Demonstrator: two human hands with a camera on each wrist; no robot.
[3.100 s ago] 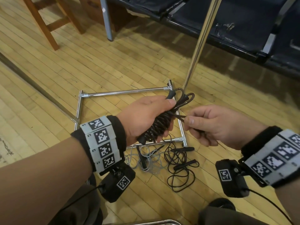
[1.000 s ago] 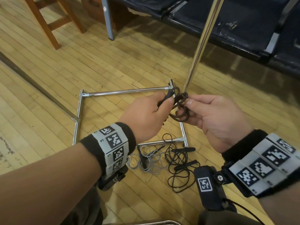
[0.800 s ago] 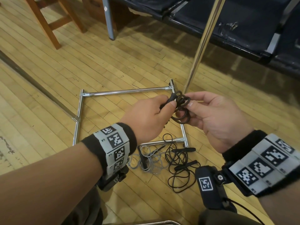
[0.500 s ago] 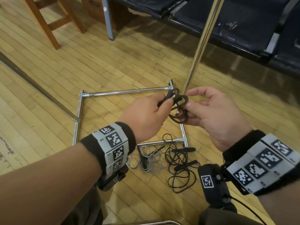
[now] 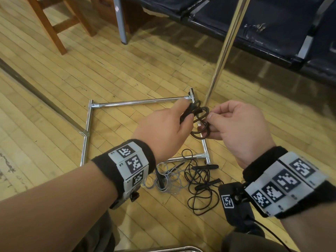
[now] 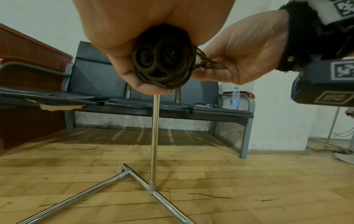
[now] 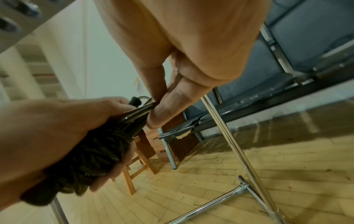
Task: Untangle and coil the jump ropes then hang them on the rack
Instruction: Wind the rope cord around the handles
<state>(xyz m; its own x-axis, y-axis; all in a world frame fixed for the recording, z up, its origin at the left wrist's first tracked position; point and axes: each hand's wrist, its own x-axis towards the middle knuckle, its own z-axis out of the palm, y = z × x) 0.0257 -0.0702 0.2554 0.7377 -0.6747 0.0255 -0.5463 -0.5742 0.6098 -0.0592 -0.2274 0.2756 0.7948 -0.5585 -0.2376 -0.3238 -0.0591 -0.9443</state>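
Observation:
A black jump rope (image 5: 199,124), wound into a tight bundle round its handles, is gripped in my left hand (image 5: 184,116) above the rack's base. In the left wrist view the bundle (image 6: 164,60) shows end-on in the curled fingers. My right hand (image 5: 211,121) pinches the loose loops at the bundle's top end; the right wrist view shows its fingers (image 7: 162,112) on those loops beside the wound bundle (image 7: 91,153). The chrome rack has a base frame (image 5: 138,102) on the floor and an upright pole (image 5: 224,50) just behind my hands.
A grey rope (image 5: 168,179) and a second black rope (image 5: 201,184) lie tangled on the wooden floor by the frame's near bar. A dark bench (image 5: 254,24) stands behind the pole, with wooden chair legs (image 5: 52,28) at the far left.
My left hand has turned the wound bundle up on end, hiding most of it. My right hand has moved in to the top loops and its fingers have curled to pinch them.

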